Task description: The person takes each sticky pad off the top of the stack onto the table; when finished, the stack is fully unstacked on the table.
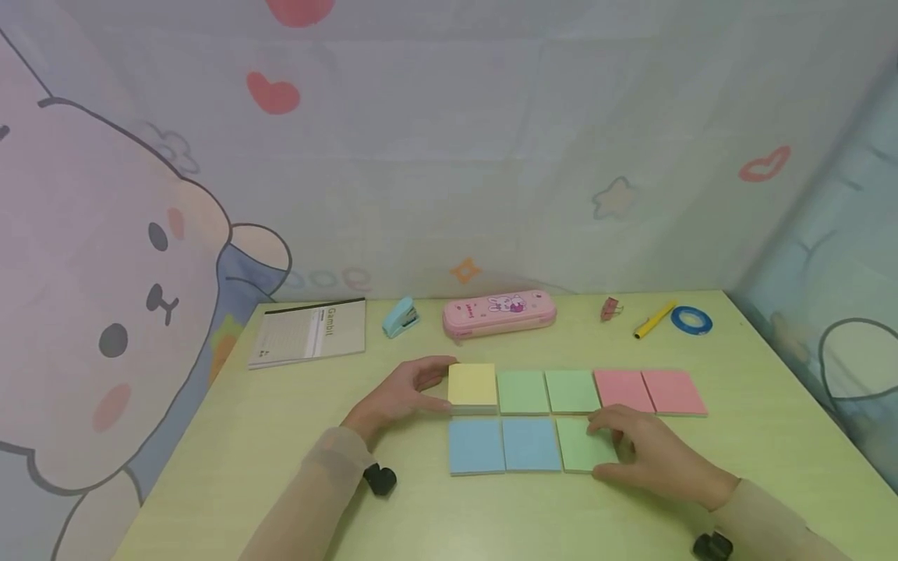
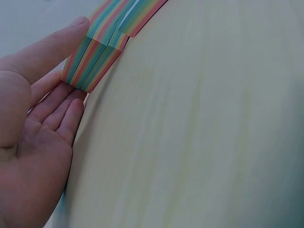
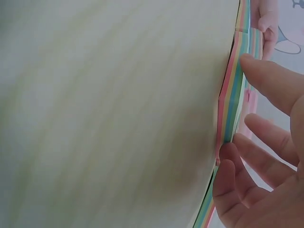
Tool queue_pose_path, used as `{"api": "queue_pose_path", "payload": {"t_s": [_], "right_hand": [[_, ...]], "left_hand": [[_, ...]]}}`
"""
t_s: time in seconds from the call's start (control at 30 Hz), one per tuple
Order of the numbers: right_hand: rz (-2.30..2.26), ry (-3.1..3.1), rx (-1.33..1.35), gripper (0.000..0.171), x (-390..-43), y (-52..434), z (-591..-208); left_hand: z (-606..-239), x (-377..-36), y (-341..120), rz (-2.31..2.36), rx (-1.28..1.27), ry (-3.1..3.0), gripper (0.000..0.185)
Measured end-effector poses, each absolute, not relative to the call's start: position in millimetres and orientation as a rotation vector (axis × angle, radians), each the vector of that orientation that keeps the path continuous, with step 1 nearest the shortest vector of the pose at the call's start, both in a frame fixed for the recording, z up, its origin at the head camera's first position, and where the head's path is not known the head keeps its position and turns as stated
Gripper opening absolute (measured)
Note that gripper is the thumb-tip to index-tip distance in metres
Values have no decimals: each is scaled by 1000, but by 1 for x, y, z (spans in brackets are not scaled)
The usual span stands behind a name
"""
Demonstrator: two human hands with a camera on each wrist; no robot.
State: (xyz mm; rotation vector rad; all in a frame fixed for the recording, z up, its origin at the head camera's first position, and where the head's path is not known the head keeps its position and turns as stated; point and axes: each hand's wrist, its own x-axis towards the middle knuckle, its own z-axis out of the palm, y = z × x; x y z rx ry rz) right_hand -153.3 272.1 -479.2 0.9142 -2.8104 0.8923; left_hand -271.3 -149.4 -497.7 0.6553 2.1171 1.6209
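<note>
Pads of sticky notes in two rows on the green table (image 1: 281,436), all placed here relative to the pink pencil case (image 1: 500,313) at the back; yellow pad (image 1: 472,384) just in front of the case's left end, two green, then two pink pads running right from it; second row nearer the person: two blue pads, then a green pad (image 1: 578,444) in front of the case's right end.

Left hand (image 1: 403,397) at the yellow pad's left edge; thumb (image 2: 57,42) along the far side, fingertips (image 2: 71,102) against the near side; fingers nearly straight, so bracing rather than clamping; wrist view shows striped layers of several colours in the pad's side.

Right hand (image 1: 641,456) laid over the green pad's right part; thumb (image 3: 273,78) and fingers (image 3: 232,166) bracketing the pad's edge, lightly curled round it; looks like a loose pinch, not a hard squeeze.

Handling, as judgement: light, compact paper blocks; stiff enough as a stack, but top sheets soft and likely to peel or curl if dragged by the face; glued spine side probably firmest; best taken by opposite edges across the full thickness, thumb one side, fingers the other; likely slides easily on the smooth tabletop, so could nudge neighbours touching it; not fragile, corners could dog-ear.

Behind, left of the case: blue stapler (image 1: 401,317), notebook (image 1: 309,333); right of it: clip (image 1: 610,308), yellow pen (image 1: 655,319), blue tape roll (image 1: 691,320).
</note>
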Motion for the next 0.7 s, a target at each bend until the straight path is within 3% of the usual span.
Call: {"api": "queue_pose_path", "payload": {"t_s": [0.7], "right_hand": [[970,-2786,925,48,-157,274,-482]], "left_hand": [[-499,-272,-150,1641,647,2097,78]]}}
